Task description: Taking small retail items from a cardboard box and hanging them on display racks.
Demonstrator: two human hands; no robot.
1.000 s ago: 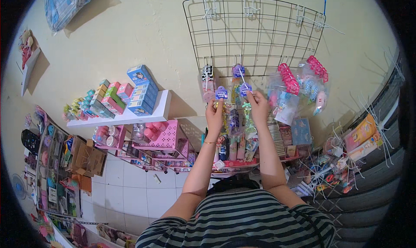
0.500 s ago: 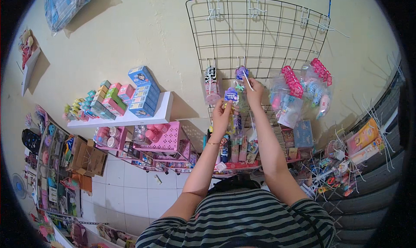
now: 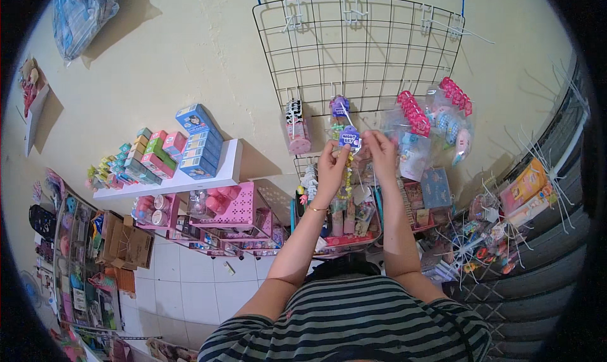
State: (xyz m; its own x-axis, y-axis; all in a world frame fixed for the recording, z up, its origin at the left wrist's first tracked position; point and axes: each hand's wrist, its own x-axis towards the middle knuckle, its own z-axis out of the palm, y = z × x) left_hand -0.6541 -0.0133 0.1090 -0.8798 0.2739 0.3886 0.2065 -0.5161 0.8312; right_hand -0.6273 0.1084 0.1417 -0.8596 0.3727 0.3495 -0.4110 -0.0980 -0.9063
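My left hand (image 3: 331, 170) pinches a purple header card (image 3: 349, 138) of a hanging pack, thumb on its front. A string of yellow beads (image 3: 348, 175) dangles below the card. My right hand (image 3: 380, 156) is closed at the card's right edge, its fingertips beside the end of a white display hook (image 3: 346, 114). Farther back on that hook hangs another purple-topped pack (image 3: 339, 106). Both hands are in front of the black wire grid (image 3: 360, 52) on the wall.
Left of the hands hangs a cow-patterned pack (image 3: 294, 118); to the right are pink-topped bags (image 3: 414, 115). A white shelf (image 3: 231, 166) carries small boxes. Pink baskets (image 3: 243, 204) stand below it. Several white hooks (image 3: 550, 172) stick out at the right.
The purple card in my left hand has moved right and up, to the hook's end. My right hand has shifted from the hook down beside the card. The view has turned slightly.
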